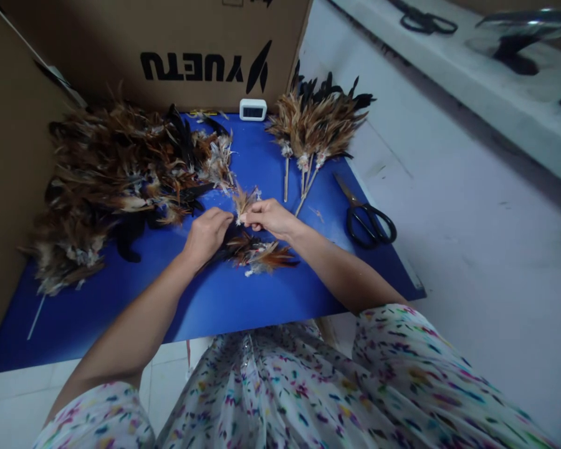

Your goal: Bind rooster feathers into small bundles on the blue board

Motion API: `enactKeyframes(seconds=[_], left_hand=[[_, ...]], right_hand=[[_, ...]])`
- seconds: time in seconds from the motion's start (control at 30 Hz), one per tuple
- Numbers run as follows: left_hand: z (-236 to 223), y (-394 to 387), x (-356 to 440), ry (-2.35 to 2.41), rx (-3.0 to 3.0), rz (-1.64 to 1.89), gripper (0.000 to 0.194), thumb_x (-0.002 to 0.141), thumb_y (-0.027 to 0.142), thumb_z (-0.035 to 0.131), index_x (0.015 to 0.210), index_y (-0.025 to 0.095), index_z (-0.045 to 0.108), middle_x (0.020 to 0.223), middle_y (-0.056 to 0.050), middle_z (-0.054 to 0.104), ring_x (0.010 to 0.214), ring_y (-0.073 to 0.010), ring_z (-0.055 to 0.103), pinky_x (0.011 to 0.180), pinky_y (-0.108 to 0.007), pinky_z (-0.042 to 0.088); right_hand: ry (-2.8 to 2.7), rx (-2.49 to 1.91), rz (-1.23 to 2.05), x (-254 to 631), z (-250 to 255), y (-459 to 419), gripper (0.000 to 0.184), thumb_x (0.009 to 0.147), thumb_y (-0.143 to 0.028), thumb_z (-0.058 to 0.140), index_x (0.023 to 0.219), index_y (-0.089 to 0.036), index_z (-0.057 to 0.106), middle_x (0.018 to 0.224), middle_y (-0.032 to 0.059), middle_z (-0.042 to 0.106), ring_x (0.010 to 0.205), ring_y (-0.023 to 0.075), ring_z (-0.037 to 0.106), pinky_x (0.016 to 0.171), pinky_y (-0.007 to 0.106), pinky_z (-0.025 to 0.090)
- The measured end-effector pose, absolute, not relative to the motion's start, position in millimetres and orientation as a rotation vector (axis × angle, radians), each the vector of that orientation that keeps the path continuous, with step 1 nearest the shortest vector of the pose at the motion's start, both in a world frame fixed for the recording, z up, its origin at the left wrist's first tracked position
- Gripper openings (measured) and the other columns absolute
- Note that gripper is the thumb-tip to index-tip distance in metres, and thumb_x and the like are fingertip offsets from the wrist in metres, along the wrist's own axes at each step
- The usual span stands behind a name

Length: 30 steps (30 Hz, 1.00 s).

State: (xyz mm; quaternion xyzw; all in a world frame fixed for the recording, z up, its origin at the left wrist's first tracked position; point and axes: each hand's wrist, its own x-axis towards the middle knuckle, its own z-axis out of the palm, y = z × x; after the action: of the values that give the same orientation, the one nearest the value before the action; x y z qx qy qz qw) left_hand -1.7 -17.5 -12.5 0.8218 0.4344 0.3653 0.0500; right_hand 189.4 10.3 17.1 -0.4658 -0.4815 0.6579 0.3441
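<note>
My right hand (272,218) pinches a small tuft of brown feathers (243,201) by its pale lower end, tips pointing up and away from me. Just to its left, my left hand (209,236) has its fingertips pressed together; what they hold, if anything, is too small to make out. A loose clump of brown and black feathers (266,254) lies on the blue tabletop (257,299) below both hands. Left of my left hand spreads a big heap of brown and black feathers (121,156).
Several feather bundles on thin sticks (315,125) lie at the back right. Black-handled scissors (369,224) rest near the right edge. A small white digital display (253,110) stands before a cardboard box (196,31). More scissors (427,22) lie on the ledge.
</note>
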Motion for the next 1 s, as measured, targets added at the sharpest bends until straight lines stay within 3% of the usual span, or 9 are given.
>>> enactKeyframes(seconds=[0.17, 0.33, 0.57, 0.83, 1.0], left_hand=[[-3, -20, 2, 1.425, 2.198, 1.064, 0.017, 0.090, 0.025, 0.058, 0.081, 0.017, 0.069, 0.073, -0.003, 0.069, 0.068, -0.0144, 0.062, 0.068, -0.025, 0.046], [2, -24, 8, 1.425, 1.724, 1.029, 0.015, 0.085, 0.029, 0.060, 0.078, 0.017, 0.066, 0.053, 0.005, 0.058, 0.048, -0.0100, 0.053, 0.053, -0.022, 0.040], [3, -30, 14, 1.451, 1.929, 1.201, 0.013, 0.085, 0.027, 0.063, 0.079, 0.017, 0.071, 0.070, 0.000, 0.069, 0.061, -0.0119, 0.061, 0.062, -0.023, 0.046], [-2, -36, 16, 1.415, 2.483, 1.260, 0.017, 0.094, 0.023, 0.056, 0.088, 0.017, 0.071, 0.081, -0.006, 0.073, 0.072, -0.0153, 0.066, 0.069, -0.025, 0.048], [-10, -37, 15, 1.423, 2.534, 1.158, 0.024, 0.097, 0.027, 0.051, 0.092, 0.018, 0.073, 0.081, -0.007, 0.074, 0.072, -0.0169, 0.068, 0.069, -0.027, 0.050]], right_hand=[[-1.299, -1.229, 1.682, 190, 16, 10, 0.015, 0.067, -0.015, 0.073, 0.055, -0.012, 0.065, 0.052, -0.0020, 0.061, 0.044, 0.0034, 0.046, 0.045, 0.018, 0.035], [-1.411, -1.294, 1.501, 185, 11, 6, 0.013, 0.069, -0.019, 0.073, 0.059, -0.013, 0.067, 0.051, -0.0037, 0.059, 0.048, 0.0052, 0.045, 0.050, 0.021, 0.035], [-1.372, -1.319, 1.368, 177, 0, 3, 0.015, 0.068, -0.029, 0.071, 0.062, -0.015, 0.069, 0.056, -0.0032, 0.061, 0.054, 0.0073, 0.047, 0.056, 0.023, 0.035], [-1.029, -1.141, 1.603, 171, 2, -3, 0.033, 0.053, -0.041, 0.085, 0.060, -0.015, 0.066, 0.057, -0.0034, 0.059, 0.054, 0.0063, 0.044, 0.052, 0.023, 0.030], [-0.909, -1.072, 1.695, 172, 7, -3, 0.034, 0.048, -0.037, 0.090, 0.061, -0.014, 0.068, 0.057, -0.0027, 0.059, 0.055, 0.0061, 0.044, 0.051, 0.021, 0.028]])
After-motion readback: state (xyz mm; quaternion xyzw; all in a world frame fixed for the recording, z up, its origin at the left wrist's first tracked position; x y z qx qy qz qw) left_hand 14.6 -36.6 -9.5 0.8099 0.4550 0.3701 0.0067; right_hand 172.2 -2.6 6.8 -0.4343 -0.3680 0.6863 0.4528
